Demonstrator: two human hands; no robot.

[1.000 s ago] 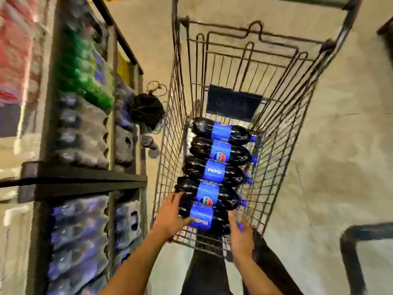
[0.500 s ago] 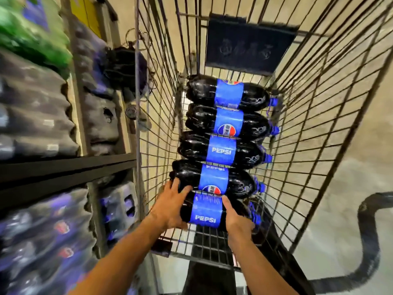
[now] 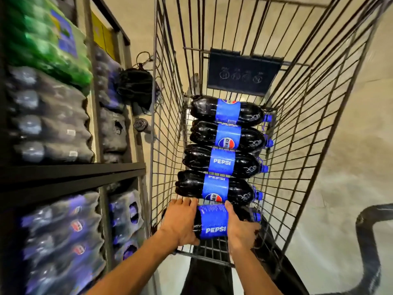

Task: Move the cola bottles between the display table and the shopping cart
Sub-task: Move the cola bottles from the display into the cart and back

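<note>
Several dark cola bottles with blue labels lie side by side on the floor of the wire shopping cart [image 3: 165, 116], caps to the right. The nearest cola bottle [image 3: 213, 222] is held between both hands. My left hand [image 3: 180, 222] grips its base end, fingers curled over the top. My right hand [image 3: 239, 227] grips its neck side, hiding most of the shoulder. Just beyond it lies the second bottle [image 3: 214, 187], with a third [image 3: 221, 161] further on. The far bottle [image 3: 227, 110] rests by the cart's end wall.
Black shelving [image 3: 70, 173] on the left carries shrink-wrapped packs of cola and green bottles [image 3: 46, 41]. A black bag [image 3: 136, 88] sits on the floor beside the cart. A dark plate [image 3: 242, 74] hangs on the cart's far wall. A curved black tube [image 3: 370, 241] stands at right.
The view has moved closer over the cart. Both hands have closed further round the nearest bottle, and it has rolled so its label faces up.
</note>
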